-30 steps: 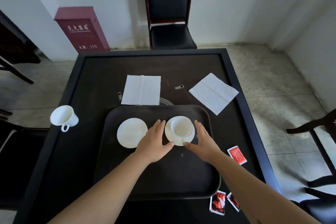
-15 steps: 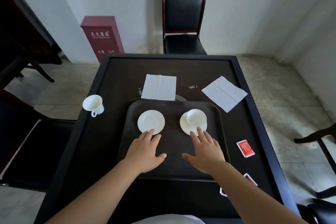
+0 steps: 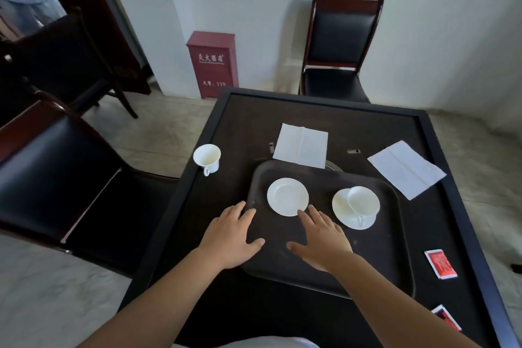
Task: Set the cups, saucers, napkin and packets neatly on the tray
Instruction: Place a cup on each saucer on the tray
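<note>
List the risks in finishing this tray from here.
1. The loose cup stands at the table's left edge; a careless reach by the left hand may knock it off.
2. The napkin overlaps the tray's far rim; shifting the tray may drag it.
3. The right hand rests by the empty saucer and may nudge it.

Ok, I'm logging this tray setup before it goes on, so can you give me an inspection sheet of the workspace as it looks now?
Surface: dark table with a dark tray on it.
Job's things: empty saucer and a cup on saucer on the tray; second cup at the table's left edge; two napkins, the nearer one touching the tray's far rim; red packets on the table at right.
Clutter: two small fittings in the tabletop, unclear what.
Hands: left hand and right hand open, empty, over the tray's near part.
Cables: nothing seen.
Surroundings: chairs, red cabinet, white wall, tiled floor.
</note>
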`<state>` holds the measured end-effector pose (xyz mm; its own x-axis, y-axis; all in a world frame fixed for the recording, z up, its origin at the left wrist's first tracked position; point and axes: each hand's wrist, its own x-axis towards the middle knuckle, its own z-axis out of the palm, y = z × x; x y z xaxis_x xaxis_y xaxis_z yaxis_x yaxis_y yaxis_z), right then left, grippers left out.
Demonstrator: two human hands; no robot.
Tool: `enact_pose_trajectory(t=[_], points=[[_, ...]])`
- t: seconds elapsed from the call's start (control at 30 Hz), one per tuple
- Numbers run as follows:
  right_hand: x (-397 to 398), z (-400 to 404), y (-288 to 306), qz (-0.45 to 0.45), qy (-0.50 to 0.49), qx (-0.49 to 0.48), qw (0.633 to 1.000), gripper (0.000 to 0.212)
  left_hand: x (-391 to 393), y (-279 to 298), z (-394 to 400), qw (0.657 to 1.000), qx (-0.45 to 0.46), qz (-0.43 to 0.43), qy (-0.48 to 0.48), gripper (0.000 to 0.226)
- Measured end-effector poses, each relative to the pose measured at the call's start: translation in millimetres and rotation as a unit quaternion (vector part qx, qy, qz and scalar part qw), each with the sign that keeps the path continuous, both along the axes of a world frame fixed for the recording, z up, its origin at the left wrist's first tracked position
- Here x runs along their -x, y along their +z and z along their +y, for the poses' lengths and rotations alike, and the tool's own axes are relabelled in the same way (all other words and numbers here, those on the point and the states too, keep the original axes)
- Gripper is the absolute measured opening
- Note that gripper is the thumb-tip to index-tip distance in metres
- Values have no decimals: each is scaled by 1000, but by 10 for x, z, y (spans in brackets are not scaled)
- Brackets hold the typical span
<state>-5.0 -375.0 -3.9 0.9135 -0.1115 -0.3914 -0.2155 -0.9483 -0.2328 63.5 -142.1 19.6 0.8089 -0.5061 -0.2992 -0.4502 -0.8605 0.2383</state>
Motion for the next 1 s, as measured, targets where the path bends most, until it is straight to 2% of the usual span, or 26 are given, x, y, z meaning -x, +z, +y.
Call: enact_pose_trajectory(t=[0.33,0.73,1.0], points=[[-779,879,18,1,60,-32,998,85,-572,-35,832,998,24,7,61,81],[-2014,1492,-97,3,34,-56,998,86,-1785,-219,1218,995,74,-2,73,75],[-2744,1575,-302,-19,-27,-131,991,89,-2484,-557,1192,975,177,77,107,74]])
